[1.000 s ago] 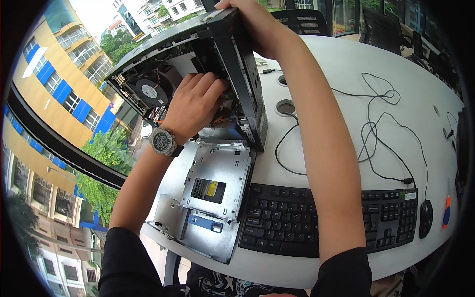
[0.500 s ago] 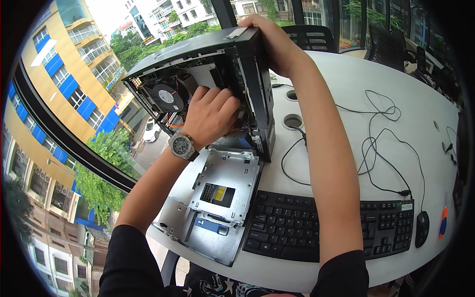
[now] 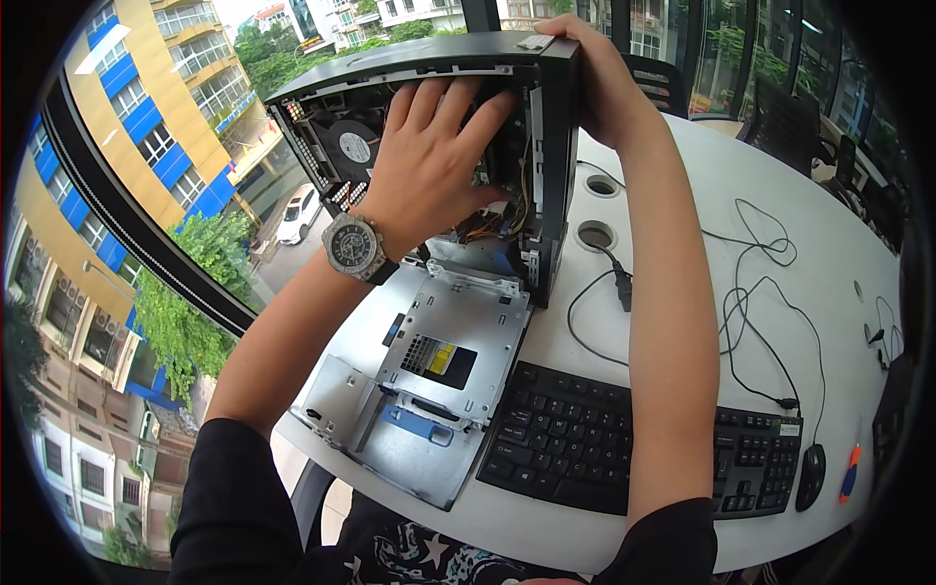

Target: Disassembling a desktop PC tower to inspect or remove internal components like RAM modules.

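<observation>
Right now the left hand (image 3: 429, 161) is reaching into the open black computer case (image 3: 439, 117) on the white table (image 3: 673, 253), fingertips hidden among the wiring, grasp unclear. Gripping the case's top corner is the right hand (image 3: 595, 83). Below the case are lying a metal drive bracket (image 3: 429, 380) and a keyboard (image 3: 634, 444).

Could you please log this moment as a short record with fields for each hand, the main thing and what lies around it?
left hand: reaches inside the open black computer case, fingers spread; a wristwatch on the wrist
right hand: grips the case's top right corner
case: stands open on the white table, fan visible inside
in front of case: metal drive cage lying flat
right of cage: black keyboard, black mouse, loose cables
</observation>
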Motion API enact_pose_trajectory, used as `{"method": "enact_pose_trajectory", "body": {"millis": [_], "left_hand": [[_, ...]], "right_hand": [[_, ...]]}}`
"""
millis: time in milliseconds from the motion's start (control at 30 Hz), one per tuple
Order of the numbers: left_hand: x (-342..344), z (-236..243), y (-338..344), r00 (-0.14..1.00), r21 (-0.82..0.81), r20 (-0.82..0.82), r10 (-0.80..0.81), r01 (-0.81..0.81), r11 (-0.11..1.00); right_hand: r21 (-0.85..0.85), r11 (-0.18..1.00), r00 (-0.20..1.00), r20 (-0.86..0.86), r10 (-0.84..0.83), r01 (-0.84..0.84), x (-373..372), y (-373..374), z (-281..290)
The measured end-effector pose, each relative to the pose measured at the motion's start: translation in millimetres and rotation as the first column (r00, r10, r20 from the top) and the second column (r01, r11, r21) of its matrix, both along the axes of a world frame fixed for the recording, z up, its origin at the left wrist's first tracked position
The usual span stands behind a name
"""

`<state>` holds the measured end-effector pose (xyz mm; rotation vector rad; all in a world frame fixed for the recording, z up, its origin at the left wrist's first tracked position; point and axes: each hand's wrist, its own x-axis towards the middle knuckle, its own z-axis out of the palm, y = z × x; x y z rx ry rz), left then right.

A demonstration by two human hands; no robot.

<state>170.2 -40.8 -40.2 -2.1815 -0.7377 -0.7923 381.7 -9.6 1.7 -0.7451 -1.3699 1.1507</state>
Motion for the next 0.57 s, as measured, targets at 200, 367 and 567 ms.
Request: {"method": "enact_pose_trajectory", "body": {"millis": [200, 367, 567], "left_hand": [[-3, 2, -7, 1.000, -0.020, 0.011, -0.026, 0.026, 0.999], [-43, -5, -49, 0.974, -0.206, 0.020, -0.227, 0.226, 0.952], [-120, -27, -71, 0.958, -0.822, 0.081, -0.273, 0.219, 0.525]], "right_hand": [[-0.010, 0.999, 0.998, -0.045, 0.048, -0.048, -3, 4, 0], [0.135, 0.986, 0.992, 0.069, -0.108, 0.098, 14, 4, 12], [0.580, 0.647, 0.811, -0.040, -0.584, 0.495, 41, -39, 69]]}}
